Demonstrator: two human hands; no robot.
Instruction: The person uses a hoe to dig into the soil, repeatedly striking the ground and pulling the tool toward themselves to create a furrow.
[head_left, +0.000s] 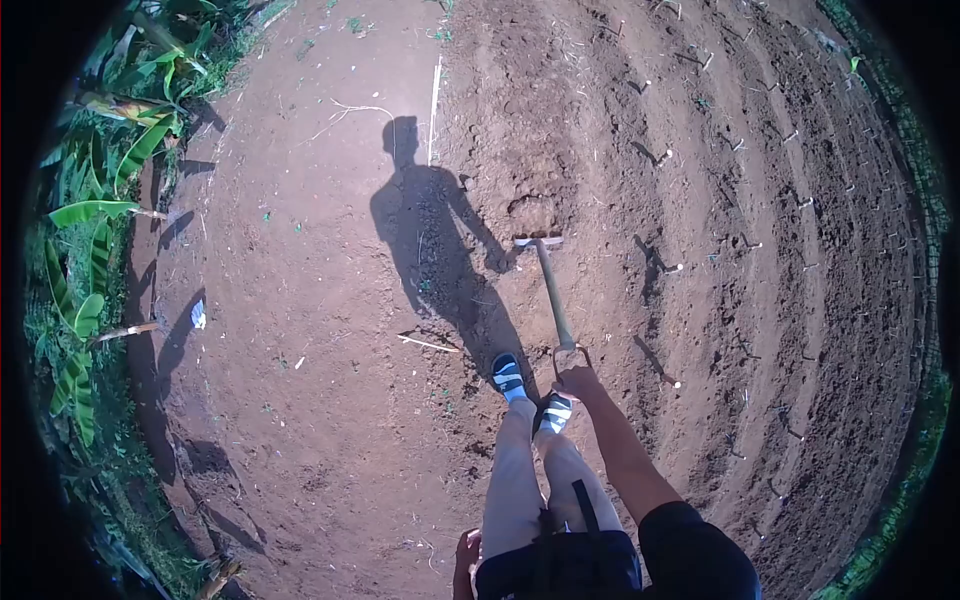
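My right hand (574,379) is closed around the grip at the top of a spade (554,295). From there the shaft runs forward and away from me. Its wide flat head (538,241) meets the brown soil, with the lower part of the blade hidden. Just beyond the head lies a patch of loosened earth (533,211). My left hand (467,550) hangs low beside my left thigh, partly in view, with loosely bent fingers and no tool seen in it. Both my feet, in striped sandals (508,376) and socks, stand on the ground behind the spade.
Rows of short cut stems (677,267) stand in ridged soil on the right. A pale strip (435,110) lies along the bed's edge ahead, and a stick (430,344) rests left of my feet. Banana plants (90,315) line the far left. My shadow falls forward.
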